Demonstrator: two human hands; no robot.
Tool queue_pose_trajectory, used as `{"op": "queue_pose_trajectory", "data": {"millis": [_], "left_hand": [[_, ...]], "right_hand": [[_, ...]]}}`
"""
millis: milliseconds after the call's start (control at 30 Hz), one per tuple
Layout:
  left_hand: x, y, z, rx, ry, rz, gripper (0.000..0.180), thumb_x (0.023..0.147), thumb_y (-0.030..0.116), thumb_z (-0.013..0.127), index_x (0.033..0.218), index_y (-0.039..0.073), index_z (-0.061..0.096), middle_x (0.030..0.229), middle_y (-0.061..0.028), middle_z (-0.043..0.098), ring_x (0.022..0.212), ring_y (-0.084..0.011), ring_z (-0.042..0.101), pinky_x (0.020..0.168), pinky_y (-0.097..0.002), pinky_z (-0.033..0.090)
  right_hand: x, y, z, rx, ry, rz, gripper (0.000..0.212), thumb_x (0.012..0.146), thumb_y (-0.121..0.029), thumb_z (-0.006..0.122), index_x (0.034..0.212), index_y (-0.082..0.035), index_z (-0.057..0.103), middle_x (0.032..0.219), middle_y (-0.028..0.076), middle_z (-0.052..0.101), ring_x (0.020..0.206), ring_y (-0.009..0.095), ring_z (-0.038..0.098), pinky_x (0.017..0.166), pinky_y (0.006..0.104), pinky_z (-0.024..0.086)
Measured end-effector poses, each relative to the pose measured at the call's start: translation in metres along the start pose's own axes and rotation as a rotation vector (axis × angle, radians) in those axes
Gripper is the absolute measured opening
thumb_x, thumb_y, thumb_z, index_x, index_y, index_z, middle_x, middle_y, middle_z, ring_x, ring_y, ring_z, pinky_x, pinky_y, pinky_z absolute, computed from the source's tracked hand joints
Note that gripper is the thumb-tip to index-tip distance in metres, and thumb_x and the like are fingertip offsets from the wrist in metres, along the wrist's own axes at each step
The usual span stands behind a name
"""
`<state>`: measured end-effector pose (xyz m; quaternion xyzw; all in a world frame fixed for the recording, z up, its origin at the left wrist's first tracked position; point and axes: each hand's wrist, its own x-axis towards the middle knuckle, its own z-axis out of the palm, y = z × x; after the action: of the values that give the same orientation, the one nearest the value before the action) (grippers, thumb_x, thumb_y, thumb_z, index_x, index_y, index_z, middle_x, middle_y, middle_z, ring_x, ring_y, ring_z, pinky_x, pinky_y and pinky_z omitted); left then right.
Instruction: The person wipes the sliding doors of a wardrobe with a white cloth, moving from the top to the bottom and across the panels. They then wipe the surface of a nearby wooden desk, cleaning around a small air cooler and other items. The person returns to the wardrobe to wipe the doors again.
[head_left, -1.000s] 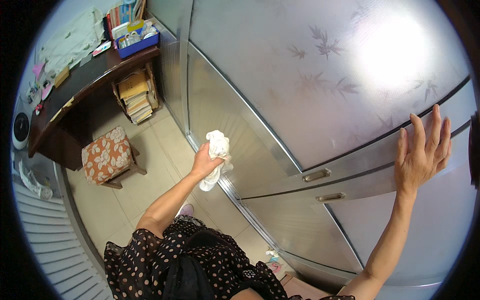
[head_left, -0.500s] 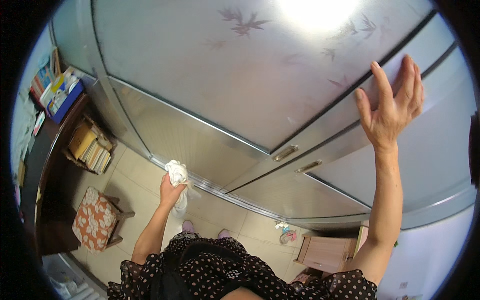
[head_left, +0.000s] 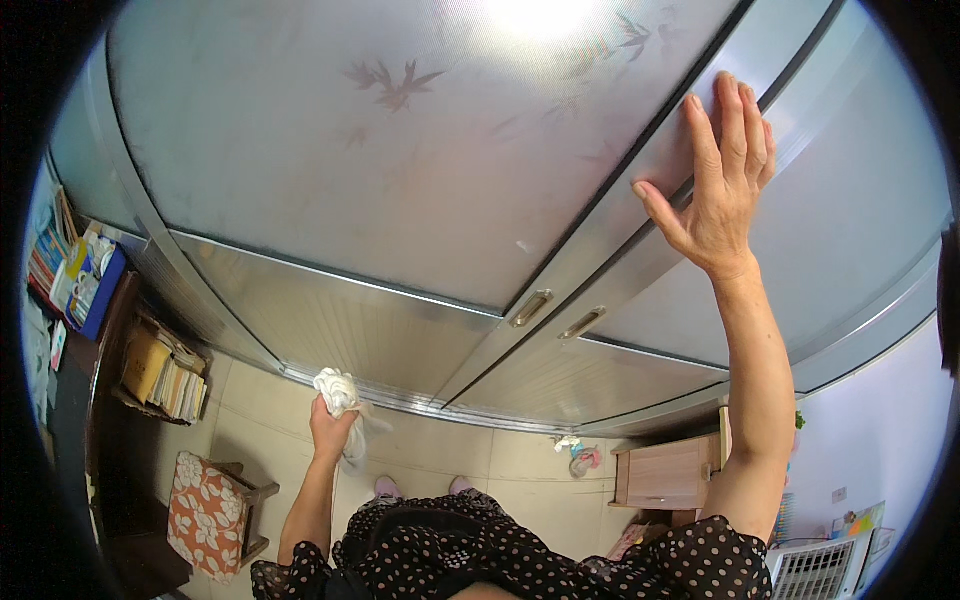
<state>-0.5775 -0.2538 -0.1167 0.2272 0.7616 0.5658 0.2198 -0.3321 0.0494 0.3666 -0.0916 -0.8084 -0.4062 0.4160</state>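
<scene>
You've got a white cloth (head_left: 337, 388) bunched up in your left hand (head_left: 332, 430), fingers curled in around it, with a blurry bit trailing down beside your grip. It's down low near the foot of the frosted sliding door (head_left: 330, 180), and I can't tell if the cloth actually touches the door. Your right hand (head_left: 722, 215) is way up on the other side, fingers spread wide and thumb stuck out, over the metal door frame (head_left: 605, 215), looks like it's resting flat there. Two inset handles (head_left: 531, 308) sit side by side below it, and there's a dark leaf print (head_left: 395, 85) on the glass

As for writing, the books (head_left: 48, 245) by the blue tray (head_left: 100, 300) have spines too small to read, same with the papers (head_left: 185, 390) stacked in the desk shelf. The colourful sheet (head_left: 865, 520) behind the white grille unit (head_left: 815, 573) is too tiny to make out too. Floral stool (head_left: 207, 520) is over on your left, wooden cabinet (head_left: 655, 478) on your right
</scene>
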Motion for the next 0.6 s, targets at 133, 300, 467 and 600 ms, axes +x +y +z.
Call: {"op": "queue_pose_trajectory", "data": {"millis": [133, 300, 467, 600], "left_hand": [[0.001, 0.007, -0.001, 0.031, 0.005, -0.001, 0.052, 0.068, 0.0, 0.067, 0.117, 0.001, 0.05, 0.107, -0.0092, 0.06, 0.097, -0.0199, 0.058, 0.086, -0.033, 0.047], [0.003, 0.004, 0.004, -0.077, 0.002, -0.049, 0.048, 0.066, 0.01, 0.075, 0.109, 0.001, 0.056, 0.105, -0.0129, 0.054, 0.098, -0.0272, 0.055, 0.087, -0.036, 0.044], [0.012, 0.003, 0.013, -0.042, -0.029, -0.061, 0.05, 0.066, 0.008, 0.073, 0.111, 0.001, 0.055, 0.106, -0.0118, 0.057, 0.098, -0.025, 0.056, 0.086, -0.0351, 0.045], [0.018, -0.005, 0.02, -0.023, -0.048, -0.012, 0.052, 0.067, 0.006, 0.07, 0.116, 0.002, 0.052, 0.107, -0.0095, 0.061, 0.097, -0.0203, 0.059, 0.084, -0.0334, 0.047]], "right_hand": [[-0.001, 0.001, -0.003, -0.082, -0.038, 0.026, 0.073, 0.078, -0.061, 0.059, 0.133, -0.014, 0.051, 0.146, 0.01, 0.037, 0.137, 0.027, 0.028, 0.112, 0.0418, 0.016], [-0.001, 0.002, -0.005, -0.134, -0.052, 0.032, 0.071, 0.078, -0.066, 0.054, 0.131, -0.018, 0.054, 0.145, 0.008, 0.039, 0.136, 0.025, 0.031, 0.111, 0.0405, 0.019], [-0.001, 0.003, -0.007, -0.166, -0.072, 0.036, 0.069, 0.078, -0.067, 0.053, 0.131, -0.022, 0.054, 0.145, 0.006, 0.04, 0.135, 0.024, 0.032, 0.11, 0.0402, 0.021], [0.002, 0.002, -0.008, -0.165, -0.073, 0.03, 0.07, 0.078, -0.068, 0.052, 0.131, -0.023, 0.054, 0.145, 0.006, 0.04, 0.135, 0.023, 0.032, 0.11, 0.0398, 0.021]]}}
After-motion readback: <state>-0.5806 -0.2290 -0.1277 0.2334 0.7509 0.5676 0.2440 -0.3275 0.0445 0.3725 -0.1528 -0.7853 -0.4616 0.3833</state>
